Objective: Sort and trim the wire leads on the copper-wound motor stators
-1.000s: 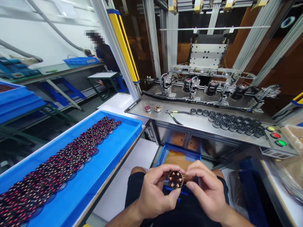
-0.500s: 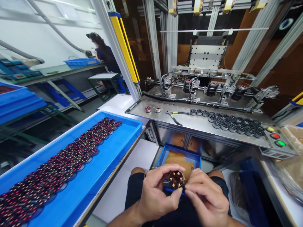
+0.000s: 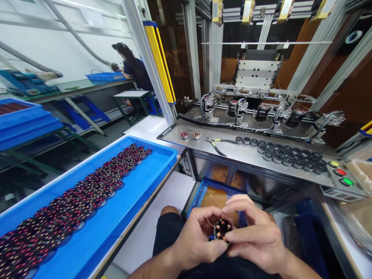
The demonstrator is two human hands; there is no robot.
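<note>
- Left hand pinched a small round copper-wound stator over the lap.
- Right hand gripped its other side with fingertips.
- Long blue plastic tray of wound stators lay left.

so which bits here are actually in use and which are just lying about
In hand: wound stator, pinched by left hand and right hand.
Lying about: blue tray of wound coils, pliers, black cores, two stators, buttons.
</note>
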